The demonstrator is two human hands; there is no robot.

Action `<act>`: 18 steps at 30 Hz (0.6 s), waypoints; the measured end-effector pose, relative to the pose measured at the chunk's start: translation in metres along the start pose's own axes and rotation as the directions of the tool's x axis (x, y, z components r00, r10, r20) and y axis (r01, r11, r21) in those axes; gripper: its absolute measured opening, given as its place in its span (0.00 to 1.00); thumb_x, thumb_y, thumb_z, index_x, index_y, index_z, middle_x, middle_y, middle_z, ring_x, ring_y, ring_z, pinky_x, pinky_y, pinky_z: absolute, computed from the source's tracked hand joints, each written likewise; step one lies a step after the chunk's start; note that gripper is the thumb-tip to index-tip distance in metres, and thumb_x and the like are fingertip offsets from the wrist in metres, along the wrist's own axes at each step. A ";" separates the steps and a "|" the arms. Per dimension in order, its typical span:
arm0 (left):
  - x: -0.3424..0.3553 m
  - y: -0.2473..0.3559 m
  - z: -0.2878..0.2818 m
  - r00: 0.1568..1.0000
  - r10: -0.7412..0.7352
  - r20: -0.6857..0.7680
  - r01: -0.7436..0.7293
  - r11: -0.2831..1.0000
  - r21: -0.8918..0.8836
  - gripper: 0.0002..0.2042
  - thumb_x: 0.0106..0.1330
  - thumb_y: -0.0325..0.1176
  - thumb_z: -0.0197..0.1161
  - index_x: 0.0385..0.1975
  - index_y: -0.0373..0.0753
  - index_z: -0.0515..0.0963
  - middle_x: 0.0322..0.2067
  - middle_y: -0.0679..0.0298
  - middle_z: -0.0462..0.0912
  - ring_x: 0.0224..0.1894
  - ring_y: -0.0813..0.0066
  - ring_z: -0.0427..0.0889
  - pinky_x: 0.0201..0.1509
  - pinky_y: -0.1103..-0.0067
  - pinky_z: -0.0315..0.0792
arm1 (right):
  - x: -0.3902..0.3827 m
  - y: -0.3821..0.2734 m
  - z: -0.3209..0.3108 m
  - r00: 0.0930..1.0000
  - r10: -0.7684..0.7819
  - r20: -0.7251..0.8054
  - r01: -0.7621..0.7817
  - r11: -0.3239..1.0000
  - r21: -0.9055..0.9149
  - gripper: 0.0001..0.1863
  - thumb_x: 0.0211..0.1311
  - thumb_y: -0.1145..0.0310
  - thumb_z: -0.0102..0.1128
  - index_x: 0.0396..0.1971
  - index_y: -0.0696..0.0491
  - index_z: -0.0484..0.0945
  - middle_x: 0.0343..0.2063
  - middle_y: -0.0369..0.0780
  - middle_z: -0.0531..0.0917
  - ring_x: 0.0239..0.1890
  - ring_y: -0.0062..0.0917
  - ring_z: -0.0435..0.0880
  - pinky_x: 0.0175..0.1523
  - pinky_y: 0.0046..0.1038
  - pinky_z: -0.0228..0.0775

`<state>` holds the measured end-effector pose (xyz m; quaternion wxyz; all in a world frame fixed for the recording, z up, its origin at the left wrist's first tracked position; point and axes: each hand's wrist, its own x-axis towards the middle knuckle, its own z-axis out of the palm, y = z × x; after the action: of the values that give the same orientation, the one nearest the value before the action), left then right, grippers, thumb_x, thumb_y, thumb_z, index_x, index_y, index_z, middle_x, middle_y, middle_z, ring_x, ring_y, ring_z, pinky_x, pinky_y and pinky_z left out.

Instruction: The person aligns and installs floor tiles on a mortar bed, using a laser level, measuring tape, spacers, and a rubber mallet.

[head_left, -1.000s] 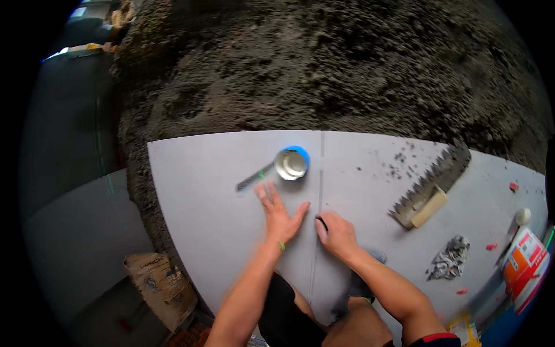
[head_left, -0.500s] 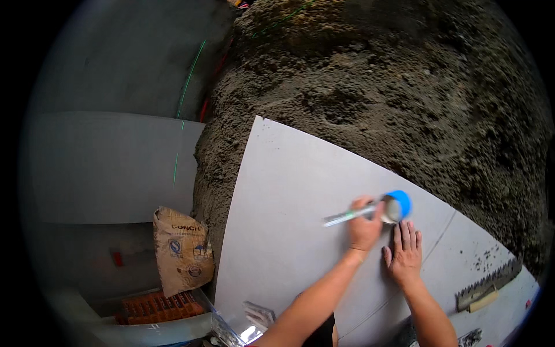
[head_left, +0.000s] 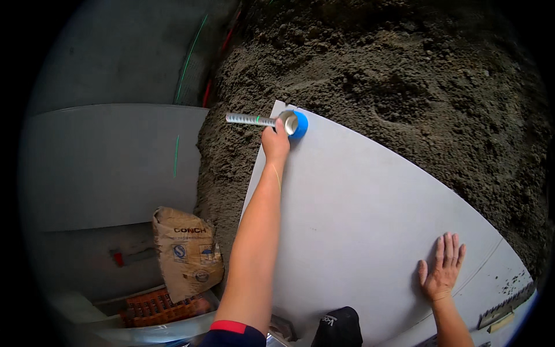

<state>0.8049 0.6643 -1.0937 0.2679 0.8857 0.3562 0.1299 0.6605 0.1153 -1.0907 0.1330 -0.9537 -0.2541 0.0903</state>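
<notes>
Left hand on blue cup tool, upper middle of frame

Left hand (head_left: 276, 142) closed around the blue cup tool (head_left: 300, 125) where handle meets cup; exact finger wrap partly hidden. Cup sits just beyond the hand, up and to the right, near the top corner of the pale slab (head_left: 347, 220). Handle (head_left: 243, 118) points left, past the slab edge, over rough grey sand (head_left: 358, 69). Right hand (head_left: 441, 277) open, palm down on the slab, lower right, well apart from the tool. Toothed trowel (head_left: 503, 309) in the lower right corner.
</notes>
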 end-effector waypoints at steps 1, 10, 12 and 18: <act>0.016 -0.008 -0.007 1.000 -0.013 -0.017 0.014 1.000 0.021 0.22 0.74 0.44 0.56 0.50 0.28 0.80 0.44 0.41 0.85 0.49 0.44 0.84 0.53 0.62 0.74 | 0.001 -0.002 -0.001 1.000 -0.009 0.003 0.009 1.000 0.003 0.40 0.62 0.54 0.56 0.72 0.56 0.59 0.73 0.46 0.61 0.77 0.45 0.53 0.79 0.54 0.35; 0.040 -0.015 -0.017 0.998 0.007 -0.063 -0.010 0.999 -0.046 0.21 0.75 0.42 0.55 0.52 0.27 0.79 0.42 0.48 0.87 0.45 0.59 0.85 0.50 0.67 0.74 | 0.005 -0.008 -0.001 0.999 -0.031 0.011 0.032 0.999 -0.042 0.38 0.68 0.52 0.50 0.72 0.58 0.58 0.72 0.49 0.61 0.77 0.48 0.54 0.78 0.56 0.37; 0.042 -0.014 -0.021 0.998 -0.007 -0.061 0.007 1.000 -0.003 0.21 0.75 0.43 0.55 0.52 0.27 0.80 0.42 0.48 0.86 0.45 0.58 0.85 0.50 0.67 0.74 | 0.006 -0.009 -0.002 0.999 -0.038 0.008 0.039 0.998 -0.056 0.38 0.68 0.52 0.50 0.72 0.58 0.58 0.72 0.50 0.61 0.77 0.48 0.54 0.78 0.56 0.37; 0.049 -0.004 -0.012 0.989 0.096 -0.116 -0.090 0.995 0.052 0.24 0.74 0.48 0.57 0.47 0.27 0.81 0.39 0.44 0.86 0.44 0.48 0.85 0.50 0.63 0.76 | -0.003 0.000 -0.007 0.999 -0.016 -0.040 0.014 0.999 -0.030 0.41 0.61 0.55 0.57 0.71 0.57 0.60 0.72 0.51 0.62 0.76 0.48 0.56 0.78 0.55 0.39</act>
<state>0.8323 0.7054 -1.0837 0.2191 0.8981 0.3326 0.1863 0.6597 0.1124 -1.0842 0.1247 -0.9553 -0.2598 0.0662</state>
